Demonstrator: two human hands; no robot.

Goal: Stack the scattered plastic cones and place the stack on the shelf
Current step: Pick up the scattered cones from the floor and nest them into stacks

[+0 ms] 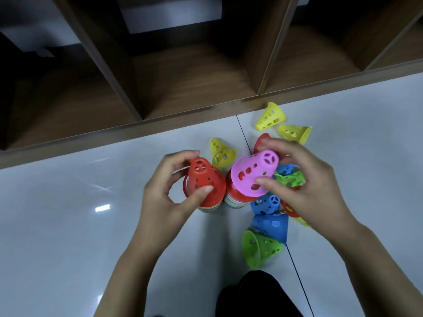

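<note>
A person's left hand (169, 191) grasps a red cone (203, 181) between thumb and curled fingers. The cone is at the top of a left stack (209, 207) of coloured rims on the white floor (68, 225), its long axis near upright and its narrow end toward the camera. At its 3 o'clock, just beside it, stands a second stack (235, 195). Over that, the right hand (306, 179) pinches a pink cone (254, 172), tilted, long axis running 8 to 2 o'clock, narrow end toward 2. Loose cones lie on their sides: yellow cones (271, 116) at 1 o'clock, a blue cone (272, 226) and a green cone (258, 248) at 5 o'clock. A wooden shelf (183, 88) spans 12 o'clock.
</note>
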